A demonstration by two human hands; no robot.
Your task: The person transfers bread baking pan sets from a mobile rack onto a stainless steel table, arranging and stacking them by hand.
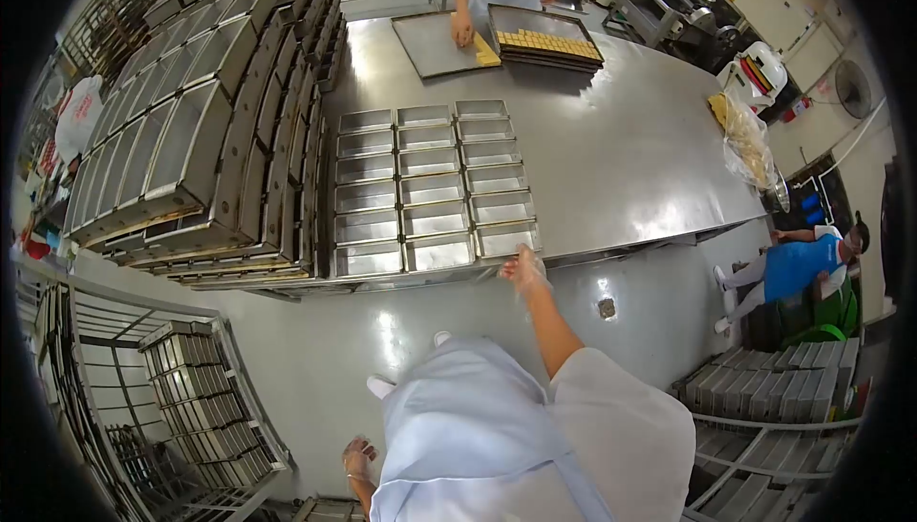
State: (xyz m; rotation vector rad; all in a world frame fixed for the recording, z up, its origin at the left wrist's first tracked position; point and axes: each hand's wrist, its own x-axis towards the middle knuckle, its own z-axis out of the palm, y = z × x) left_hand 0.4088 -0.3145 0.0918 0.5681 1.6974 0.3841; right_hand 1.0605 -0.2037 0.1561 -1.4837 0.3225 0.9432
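My right hand [526,275], in a clear glove, is at the near right corner of a set of empty metal loaf tins [437,253] joined in three columns. Its fingers are apart, one fingertip at the tin rim; firm contact is hard to tell. Low beside my apron hangs my left hand [359,457], also gloved, fingers loosely spread and holding nothing. The tins lie flat on the steel table [611,159], left of its middle.
Tall stacks of tins [172,149] stand at the table's left. Across it, a co-worker's hand [462,29] touches yellow pieces on a tray [430,52]; another tray [544,21] holds more. A plastic bag [750,145] lies right. Racks flank the floor; a person [798,264] is at right.
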